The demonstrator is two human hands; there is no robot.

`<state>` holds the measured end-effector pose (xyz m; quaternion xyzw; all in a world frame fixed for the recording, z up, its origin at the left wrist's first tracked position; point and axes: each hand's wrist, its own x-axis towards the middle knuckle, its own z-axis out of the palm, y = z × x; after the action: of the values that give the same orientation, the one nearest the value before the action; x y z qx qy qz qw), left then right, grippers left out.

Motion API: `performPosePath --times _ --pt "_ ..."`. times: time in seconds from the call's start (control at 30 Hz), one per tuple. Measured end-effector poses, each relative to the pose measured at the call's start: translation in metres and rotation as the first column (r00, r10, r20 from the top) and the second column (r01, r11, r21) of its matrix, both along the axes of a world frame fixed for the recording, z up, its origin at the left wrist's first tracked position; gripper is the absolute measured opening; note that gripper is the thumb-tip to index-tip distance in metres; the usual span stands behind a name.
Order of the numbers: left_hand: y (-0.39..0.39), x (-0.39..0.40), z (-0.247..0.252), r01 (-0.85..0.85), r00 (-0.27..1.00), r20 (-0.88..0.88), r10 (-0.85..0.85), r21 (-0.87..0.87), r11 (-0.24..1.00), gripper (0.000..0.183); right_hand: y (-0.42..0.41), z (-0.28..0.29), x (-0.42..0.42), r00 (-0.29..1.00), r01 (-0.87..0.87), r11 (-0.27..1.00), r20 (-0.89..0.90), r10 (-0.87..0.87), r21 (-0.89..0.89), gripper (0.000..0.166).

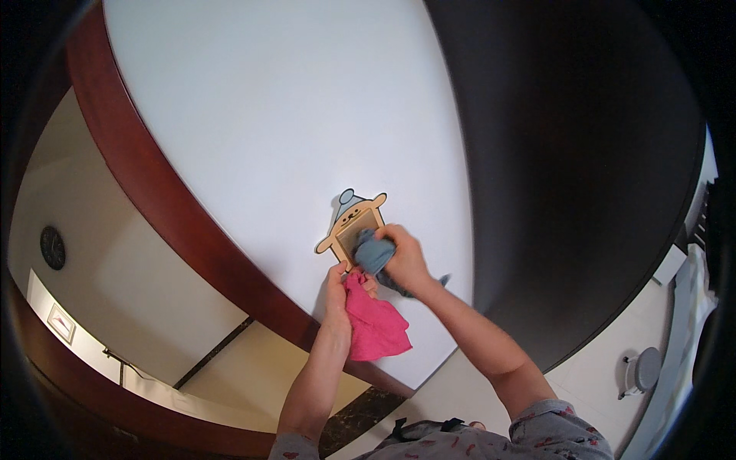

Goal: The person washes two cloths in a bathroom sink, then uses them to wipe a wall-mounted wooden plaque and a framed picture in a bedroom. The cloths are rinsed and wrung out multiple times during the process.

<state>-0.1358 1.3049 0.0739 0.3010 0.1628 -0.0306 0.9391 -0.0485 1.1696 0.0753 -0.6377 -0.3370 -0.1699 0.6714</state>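
Note:
A wall frame shaped like a cartoon dog in a pointed blue hat [352, 202] sits on the white wall [299, 115], around a rectangular grey-brown panel; whether that is a mirror I cannot tell. My right hand [407, 261] grips a bunched blue-grey cloth [375, 253] against the panel's lower right part. More blue-grey fabric trails behind my right wrist. With my left hand [338, 290] I hold a pink cloth [376, 325] that hangs down below the frame. My left thumb is at the frame's lower left corner. The cloths and hands hide the frame's lower part.
A dark red wooden trim [190, 218] borders the wall on the left. At right stands a large black surface [575, 144]. A round wall clock [53, 248] and a framed picture [61, 324] are beyond the trim. A grey stool [647, 369] stands lower right.

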Motion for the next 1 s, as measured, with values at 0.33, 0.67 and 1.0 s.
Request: performPosePath --times 0.33,0.67,1.0 --pt "-0.009 -0.006 0.002 -0.045 0.999 0.028 0.045 -0.001 0.999 0.036 0.004 0.054 -0.018 0.796 0.254 0.964 0.584 -0.161 -0.08 0.037" --pt "-0.005 -0.005 -0.002 0.034 0.999 0.044 -0.031 -0.052 0.998 0.035 0.006 0.045 -0.011 0.776 0.258 0.964 0.609 -0.167 -0.064 0.035" --pt "-0.003 -0.006 0.001 0.061 0.996 0.073 -0.053 -0.123 0.991 0.032 0.001 0.021 0.01 0.969 0.244 0.969 0.041 -0.242 -0.047 0.03"
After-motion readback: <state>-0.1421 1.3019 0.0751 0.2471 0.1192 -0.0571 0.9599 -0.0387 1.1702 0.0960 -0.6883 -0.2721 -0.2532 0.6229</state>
